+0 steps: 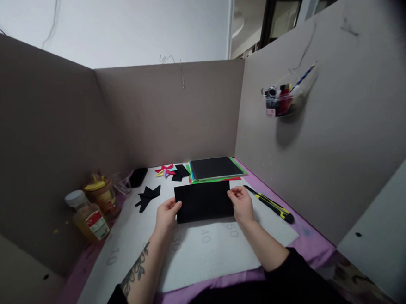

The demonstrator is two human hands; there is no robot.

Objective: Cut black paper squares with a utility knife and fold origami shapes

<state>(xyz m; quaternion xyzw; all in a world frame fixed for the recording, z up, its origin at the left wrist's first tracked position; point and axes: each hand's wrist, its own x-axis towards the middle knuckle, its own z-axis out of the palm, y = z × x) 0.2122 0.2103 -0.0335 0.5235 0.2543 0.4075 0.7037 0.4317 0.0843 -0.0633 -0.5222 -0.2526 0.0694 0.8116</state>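
A black sheet of paper (203, 202), wider than it is tall, is held up over the white work sheet. My left hand (167, 214) pinches its left edge, thumb in front. On the opposite edge my right hand (242, 204) grips it the same way. To the left of my left hand lies a folded black paper shape (148, 197) with pointed ends. A yellow and black utility knife (271, 204) rests just right of my right hand. Behind the held paper is a stack of coloured sheets (214, 168) with black on top.
Small folded pieces in red, yellow and purple (166, 171) lie at the back, beside more black folded paper (180, 172). A black phone (138, 177), a glue bottle (89, 218) and a brown jar (102, 196) stand or lie left. A clear holder (280, 104) hangs on the right panel.
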